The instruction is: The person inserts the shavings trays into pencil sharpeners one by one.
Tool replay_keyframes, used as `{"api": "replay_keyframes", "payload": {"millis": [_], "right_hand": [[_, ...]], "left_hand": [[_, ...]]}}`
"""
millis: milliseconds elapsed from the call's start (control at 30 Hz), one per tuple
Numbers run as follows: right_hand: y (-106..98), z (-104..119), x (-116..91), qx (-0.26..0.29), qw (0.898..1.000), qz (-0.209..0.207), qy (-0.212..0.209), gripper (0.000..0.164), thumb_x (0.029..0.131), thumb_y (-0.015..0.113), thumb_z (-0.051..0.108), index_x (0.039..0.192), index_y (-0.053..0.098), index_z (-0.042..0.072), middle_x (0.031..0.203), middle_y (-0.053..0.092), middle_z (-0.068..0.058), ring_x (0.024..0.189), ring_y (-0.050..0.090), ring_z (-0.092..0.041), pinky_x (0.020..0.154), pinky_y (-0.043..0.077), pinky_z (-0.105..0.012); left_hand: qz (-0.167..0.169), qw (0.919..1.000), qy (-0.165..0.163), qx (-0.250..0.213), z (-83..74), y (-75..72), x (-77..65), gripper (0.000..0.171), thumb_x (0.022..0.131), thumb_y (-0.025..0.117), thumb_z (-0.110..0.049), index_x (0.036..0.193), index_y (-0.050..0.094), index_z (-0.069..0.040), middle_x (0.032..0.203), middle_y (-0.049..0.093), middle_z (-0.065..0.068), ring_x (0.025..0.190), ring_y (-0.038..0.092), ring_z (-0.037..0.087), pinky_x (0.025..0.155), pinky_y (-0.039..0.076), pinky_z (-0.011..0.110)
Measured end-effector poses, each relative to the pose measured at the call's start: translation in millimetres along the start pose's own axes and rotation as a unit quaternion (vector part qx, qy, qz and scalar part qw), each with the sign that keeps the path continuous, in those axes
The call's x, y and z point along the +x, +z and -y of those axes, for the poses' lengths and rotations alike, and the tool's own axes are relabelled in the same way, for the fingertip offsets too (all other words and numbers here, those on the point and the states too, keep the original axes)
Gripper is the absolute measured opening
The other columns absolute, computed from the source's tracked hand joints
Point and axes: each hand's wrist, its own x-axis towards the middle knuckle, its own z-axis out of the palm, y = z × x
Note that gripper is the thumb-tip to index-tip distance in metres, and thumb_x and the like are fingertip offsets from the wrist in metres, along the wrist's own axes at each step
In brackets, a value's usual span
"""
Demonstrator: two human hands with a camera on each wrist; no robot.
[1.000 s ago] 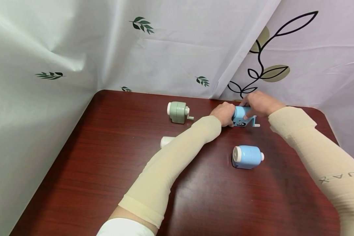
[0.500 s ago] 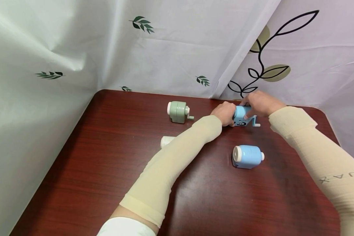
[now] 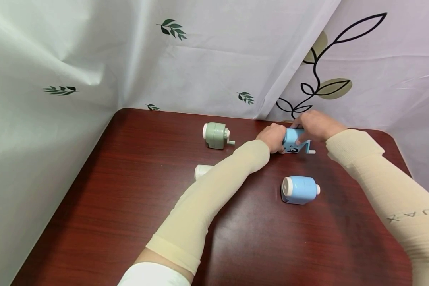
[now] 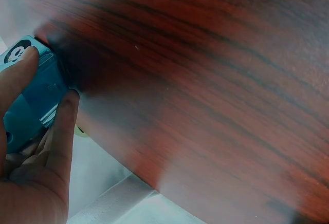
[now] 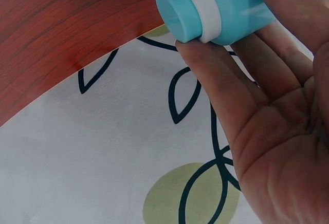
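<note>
At the far right of the table, a light-blue crank pencil sharpener [image 3: 290,136] with a panda picture on its side stands between both hands. My left hand [image 3: 273,138] grips its left end; in the left wrist view the thumb lies over the panda side of the sharpener [image 4: 43,88] and the fingers are behind. From above and behind, my right hand [image 3: 318,125] holds the body between thumb and fingers. A crank [image 3: 309,148] with a white knob sticks out on the right. The right wrist view has the sharpener's [image 5: 236,8] rounded end with its white ring.
A green crank sharpener [image 3: 215,136] stands left of the hands. Nearer, a blue sharpener [image 3: 302,190] with white ends stands on the brown table [image 3: 128,206]. A white object [image 3: 201,171] is mostly hidden under my left forearm. Curtains [image 3: 207,63] hang behind the table.
Almost nothing: both hands keep their hold on the light-blue sharpener, with only a very slight shift of the left arm to the right.
</note>
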Motion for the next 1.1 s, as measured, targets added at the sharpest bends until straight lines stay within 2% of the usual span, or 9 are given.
{"api": "replay_keyframes", "payload": {"millis": [300, 567, 867, 1100], "right_hand": [[-0.6, -0.8, -1.4, 0.003, 1.0, -0.008, -0.01, 0.046, 0.075, 0.088, 0.007, 0.114, 0.069, -0.008, 0.101, 0.072, -0.021, 0.093, 0.068, -0.034, 0.081, 0.055, -0.048], [-1.6, -0.9, -0.9, 0.005, 1.0, 0.0, 0.002, 0.048, 0.075, 0.088, 0.01, 0.116, 0.069, -0.007, 0.102, 0.072, -0.02, 0.092, 0.067, -0.033, 0.081, 0.054, -0.047], [-1.8, 0.4, -0.1, 0.007, 1.0, 0.001, 0.006, 0.047, 0.075, 0.088, 0.01, 0.115, 0.07, -0.006, 0.102, 0.072, -0.02, 0.092, 0.067, -0.032, 0.081, 0.054, -0.047], [-0.3, -0.8, 0.8, 0.007, 1.0, 0.003, 0.01, 0.048, 0.075, 0.088, 0.01, 0.115, 0.069, -0.007, 0.103, 0.071, -0.021, 0.093, 0.067, -0.033, 0.082, 0.054, -0.048]], "left_hand": [[-0.005, 1.0, 0.002, 0.004, -1.6, -0.3, 1.7, 0.048, 0.08, 0.087, -0.031, 0.12, 0.068, -0.013, 0.111, 0.068, -0.004, 0.096, 0.063, 0.01, 0.087, 0.05, 0.023], [-0.001, 1.0, 0.0, -0.007, -3.5, -0.5, 0.8, 0.056, 0.081, 0.086, -0.031, 0.128, 0.062, -0.012, 0.117, 0.066, -0.002, 0.101, 0.064, 0.011, 0.088, 0.051, 0.022], [-0.006, 0.9999, 0.008, -0.004, -1.3, -1.0, -1.1, 0.056, 0.082, 0.085, -0.031, 0.127, 0.06, -0.01, 0.119, 0.065, -0.001, 0.102, 0.063, 0.011, 0.088, 0.05, 0.022], [0.005, 1.0, 0.001, 0.008, -3.8, -0.8, -2.1, 0.055, 0.083, 0.084, -0.032, 0.128, 0.059, -0.011, 0.12, 0.064, -0.001, 0.103, 0.063, 0.011, 0.088, 0.05, 0.022]]}}
